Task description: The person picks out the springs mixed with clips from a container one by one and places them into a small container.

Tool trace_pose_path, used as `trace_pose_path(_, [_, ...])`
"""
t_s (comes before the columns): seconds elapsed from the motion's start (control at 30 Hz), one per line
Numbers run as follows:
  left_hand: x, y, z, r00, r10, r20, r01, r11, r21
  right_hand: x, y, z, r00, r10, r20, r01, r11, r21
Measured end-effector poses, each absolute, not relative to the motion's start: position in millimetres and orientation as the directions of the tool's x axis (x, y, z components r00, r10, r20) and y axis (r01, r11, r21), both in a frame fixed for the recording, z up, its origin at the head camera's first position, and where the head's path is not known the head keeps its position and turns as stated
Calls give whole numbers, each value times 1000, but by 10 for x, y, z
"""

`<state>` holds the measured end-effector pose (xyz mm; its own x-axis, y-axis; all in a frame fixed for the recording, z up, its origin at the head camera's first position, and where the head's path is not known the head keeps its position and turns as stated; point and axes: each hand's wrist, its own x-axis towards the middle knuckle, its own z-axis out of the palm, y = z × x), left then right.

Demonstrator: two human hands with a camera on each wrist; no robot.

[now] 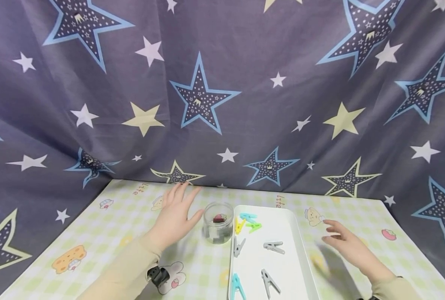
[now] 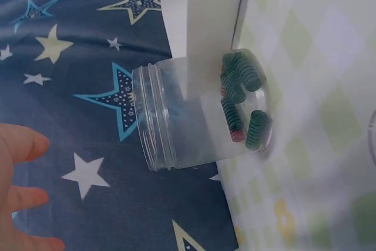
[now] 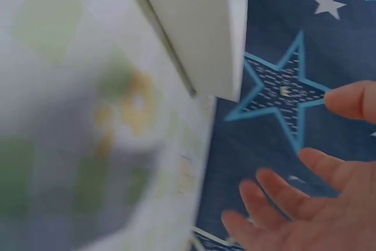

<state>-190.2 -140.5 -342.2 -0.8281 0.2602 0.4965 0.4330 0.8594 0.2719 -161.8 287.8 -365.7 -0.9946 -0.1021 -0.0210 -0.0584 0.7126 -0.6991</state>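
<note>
My left hand hovers just left of a clear plastic jar, fingers spread and holding nothing. Several dark ribbed coils lie at the bottom of the open-topped jar, best seen in the left wrist view. To the right of a white tray hangs my right hand, its fingers loosely bent around nothing. Inside the tray lie grey clothespins, blue clothespins, a yellow clothespin and a green clothespin.
A checked tablecloth with cartoon prints covers the table. Behind the table's far edge hangs a dark curtain with stars. The tray's raised wall stands between the jar and my right hand.
</note>
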Motion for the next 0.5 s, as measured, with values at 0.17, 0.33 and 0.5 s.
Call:
trace_pose_path(0.17, [-1743,-1473,-3447,-818,247,520,411,883,227,-1513,2884,-3535,-981,-68,181,-158,823,-545])
trace_pose_path(0.33, [-1594,-1579,-3495,-795,271,542,419,892,169,-1415,2816,-3529,-923,-53,382,-231,870,-436])
trace_pose_path(0.5, [-1477,-1665,-3552,-782,282,555,407,907,112,-1327,2739,-3600,-855,-5,519,-206,922,-329])
